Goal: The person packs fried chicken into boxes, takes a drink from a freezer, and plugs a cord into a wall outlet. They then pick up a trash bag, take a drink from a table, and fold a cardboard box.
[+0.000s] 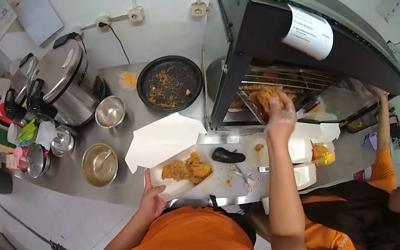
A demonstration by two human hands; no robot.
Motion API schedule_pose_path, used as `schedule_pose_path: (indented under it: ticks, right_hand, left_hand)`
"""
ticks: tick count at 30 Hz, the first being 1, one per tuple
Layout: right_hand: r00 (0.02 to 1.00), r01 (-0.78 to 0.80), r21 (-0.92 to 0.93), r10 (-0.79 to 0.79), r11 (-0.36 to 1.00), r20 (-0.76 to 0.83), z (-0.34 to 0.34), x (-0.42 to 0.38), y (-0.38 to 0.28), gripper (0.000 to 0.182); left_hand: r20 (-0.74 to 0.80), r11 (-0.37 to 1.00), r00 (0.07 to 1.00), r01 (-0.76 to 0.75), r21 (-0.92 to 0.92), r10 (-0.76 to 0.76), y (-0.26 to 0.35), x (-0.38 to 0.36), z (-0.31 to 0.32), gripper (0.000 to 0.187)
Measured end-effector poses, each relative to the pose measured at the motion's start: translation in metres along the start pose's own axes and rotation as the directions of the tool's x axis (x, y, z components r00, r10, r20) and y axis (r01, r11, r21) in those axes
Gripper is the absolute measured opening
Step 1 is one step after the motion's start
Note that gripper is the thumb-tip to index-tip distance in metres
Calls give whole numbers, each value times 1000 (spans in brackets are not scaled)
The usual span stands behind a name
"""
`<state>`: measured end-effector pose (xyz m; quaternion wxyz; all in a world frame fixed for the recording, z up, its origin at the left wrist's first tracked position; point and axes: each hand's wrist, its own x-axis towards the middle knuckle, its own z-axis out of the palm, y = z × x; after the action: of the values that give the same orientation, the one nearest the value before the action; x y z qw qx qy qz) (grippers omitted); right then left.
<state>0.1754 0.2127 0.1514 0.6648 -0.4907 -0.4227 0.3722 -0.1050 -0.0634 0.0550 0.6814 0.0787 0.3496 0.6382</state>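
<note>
My left hand (152,198) holds the near left corner of an open white paper box (175,189), its thumb on the rim. Pieces of fried chicken (188,170) lie inside the box, and its large lid (162,140) is folded back. Under a clear glove, my right hand (281,117) grips a piece of fried chicken (267,98) at the opening of the black warming cabinet (233,88). Wire racks (293,79) with more fried food show behind it. A black object (228,156) and scissors (244,178) lie right of the box.
On the steel counter (125,187) stand a black pan (170,83) with crumbs, metal bowls (110,112), and a large pressure cooker (61,76). Other food boxes (305,165) are at the right. A co-worker in orange (332,239) stands close by, one arm reaching to the cabinet.
</note>
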Motion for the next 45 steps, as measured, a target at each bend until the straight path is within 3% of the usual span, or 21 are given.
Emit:
schedule_pose_path:
  ticks: [1, 3, 4, 6, 7, 9, 10, 13, 16, 17, 18, 22, 24, 25, 27, 28, 30, 32, 34, 37, 45]
  right_hand:
    - [1000, 9, -3, -9, 1000, -1, -12, -9, -12, 23]
    - [944, -325, 250, 297, 912, 143, -33, -31, -40, 27]
    - [942, -332, 241, 305, 912, 144, -37, -45, -53, 27]
    - [795, -558, 226, 437, 798, 421, -36, -77, -67, 28]
    - [777, -580, 215, 455, 786, 434, -34, -92, -62, 28]
    - [592, -667, -11, 539, 745, 599, -25, -125, -50, 29]
    - [563, -684, -26, 551, 729, 616, -15, -141, -43, 29]
    - [504, -288, -215, 338, 933, 795, 21, -187, -28, 27]
    - [519, -192, -157, 236, 969, 822, 32, -216, -23, 23]
    - [421, 248, -146, 29, 958, 907, 30, -213, -20, 24]
    - [236, 637, -61, -119, 768, 964, 29, -211, -18, 25]
    - [251, 693, -149, -42, 705, 967, 27, -214, -24, 20]
    - [143, 656, -28, -87, 754, 986, 28, -207, -25, 17]
    - [144, 655, -29, -87, 755, 986, 29, -200, -23, 17]
    - [194, 454, 111, -219, 884, 956, 28, -174, -19, 17]
    - [363, 472, 62, -258, 880, 895, 23, -162, -23, 8]
    - [659, 619, -369, -203, 693, 724, 1, -131, -31, 9]
    - [823, 549, -582, -266, 601, 501, -24, -88, -20, 16]
    - [680, 710, -642, -519, 290, 518, -31, -50, -20, 24]
    - [703, 675, -720, -436, 161, 562, -49, -15, 9, 25]
    - [715, 653, -722, -501, 230, 487, -50, -16, -1, 33]
  left_hand:
    - [9, 1000, 1000, 0, -5, 0, 1, 2, 2, 82]
    - [-20, 1000, 1000, 11, -23, -12, 1, 2, 3, 71]
    - [-27, 999, 999, 17, -30, -17, -1, 1, 3, 71]
    - [65, 999, 998, -4, -37, 7, -2, 6, -3, 63]
    - [37, 999, 999, -9, -42, 11, -5, 8, -7, 63]
    - [54, 995, 998, -30, 95, 25, -8, 13, -9, 60]
    - [94, 997, 996, -4, 82, -4, -6, 12, -6, 60]
    - [149, 997, 989, 1, 79, -13, -5, 10, 3, 59]
    - [180, 999, 983, 39, -33, -32, -6, 10, -3, 62]
    - [177, 999, 984, 36, -34, -29, -5, 10, -3, 62]
    - [156, 1000, 988, 20, 12, -21, -4, 9, -4, 66]
    - [97, 1000, 995, -19, 6, 18, -2, 7, -8, 72]
    - [91, 999, 995, -49, -1, 49, -2, 6, -11, 72]
    - [84, 997, 993, -77, -7, 78, -2, 6, -13, 73]
    - [71, 996, 993, -92, -9, 92, 1, 7, -15, 76]
    - [57, 994, 992, -111, -13, 112, 3, 7, -16, 79]
    - [49, 992, 991, -123, 12, 122, 6, 6, -24, 83]
    - [45, 991, 991, -131, 41, 129, 11, 3, -25, 87]
    - [80, 994, 991, -103, -20, 104, 20, 0, -13, 98]
    - [105, 990, 985, -139, 1, 138, 18, -2, -11, 102]
    - [6, 989, 989, -147, 2, 147, 4, 1, -7, 94]
